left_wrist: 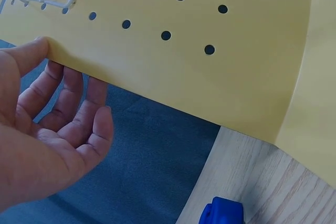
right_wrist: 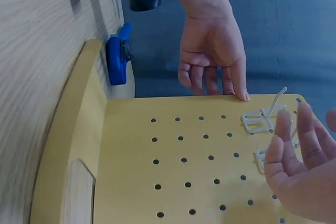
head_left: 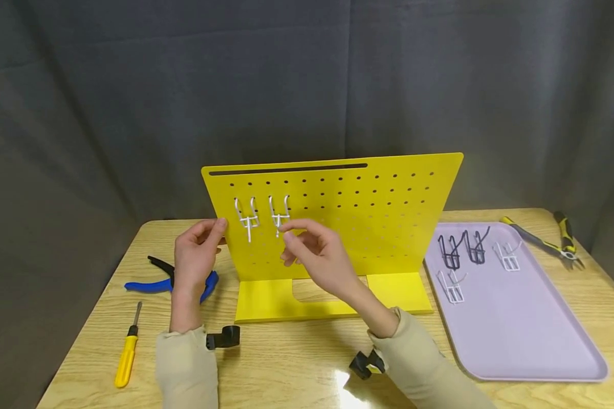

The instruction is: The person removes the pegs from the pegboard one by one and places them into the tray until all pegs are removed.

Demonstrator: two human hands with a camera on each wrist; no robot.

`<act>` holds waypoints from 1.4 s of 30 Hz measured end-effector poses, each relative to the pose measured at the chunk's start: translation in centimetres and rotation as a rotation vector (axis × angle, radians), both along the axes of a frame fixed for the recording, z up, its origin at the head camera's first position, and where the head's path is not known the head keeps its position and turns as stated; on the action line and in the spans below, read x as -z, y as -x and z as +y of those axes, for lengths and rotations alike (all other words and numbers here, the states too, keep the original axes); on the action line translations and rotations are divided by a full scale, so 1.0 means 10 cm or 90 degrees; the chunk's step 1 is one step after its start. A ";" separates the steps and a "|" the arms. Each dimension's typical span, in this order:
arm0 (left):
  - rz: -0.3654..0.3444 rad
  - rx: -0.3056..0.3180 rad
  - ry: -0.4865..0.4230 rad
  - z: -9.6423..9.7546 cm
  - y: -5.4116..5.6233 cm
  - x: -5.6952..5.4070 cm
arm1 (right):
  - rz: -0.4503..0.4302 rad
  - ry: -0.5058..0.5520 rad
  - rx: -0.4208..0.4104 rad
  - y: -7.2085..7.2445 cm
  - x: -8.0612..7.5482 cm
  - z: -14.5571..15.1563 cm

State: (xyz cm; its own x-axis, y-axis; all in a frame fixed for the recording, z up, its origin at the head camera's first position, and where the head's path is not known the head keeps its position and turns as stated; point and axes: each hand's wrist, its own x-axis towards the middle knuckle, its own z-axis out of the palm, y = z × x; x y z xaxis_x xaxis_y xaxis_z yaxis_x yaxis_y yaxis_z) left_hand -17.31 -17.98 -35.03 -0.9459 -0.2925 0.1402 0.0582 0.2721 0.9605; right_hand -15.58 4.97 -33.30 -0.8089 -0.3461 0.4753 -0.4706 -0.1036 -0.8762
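A yellow pegboard stands upright on its base at the middle of the table. Two white wire hooks hang side by side near its upper left: a left hook and a right hook. My left hand grips the board's left edge, thumb on the front face and fingers behind it. In front of the right hook is my right hand, its fingers loosely bent, index fingertip and thumb apart beside the hook's prong. In the right wrist view, this hand partly covers that hook.
A lilac tray at the right bears black wire hooks and white wire hooks. Yellow-and-black pliers lie beyond it. Blue-handled pliers and a yellow screwdriver lie at the left. A dark curtain hangs behind.
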 end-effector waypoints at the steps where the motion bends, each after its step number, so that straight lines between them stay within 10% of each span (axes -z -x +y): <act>1: 0.000 -0.001 0.000 0.00 0.00 0.00 | -0.003 -0.004 -0.005 0.01 0.00 -0.02; 25: -0.010 -0.003 0.000 -0.01 0.00 -0.02 | -0.033 -0.066 0.053 0.04 -0.04 -0.17; 42: -0.019 -0.004 -0.010 -0.01 0.02 -0.01 | -0.125 -0.033 -0.029 -0.04 -0.21 0.06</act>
State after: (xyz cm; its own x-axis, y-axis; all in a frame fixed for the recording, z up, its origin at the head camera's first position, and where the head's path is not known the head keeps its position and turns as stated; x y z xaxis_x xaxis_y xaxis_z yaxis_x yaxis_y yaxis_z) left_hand -17.47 -18.03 -34.97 -0.9477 -0.3002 0.1080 0.0285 0.2572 0.9659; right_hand -15.15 5.53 -31.19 -0.8673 -0.4038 0.2910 -0.2861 -0.0738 -0.9553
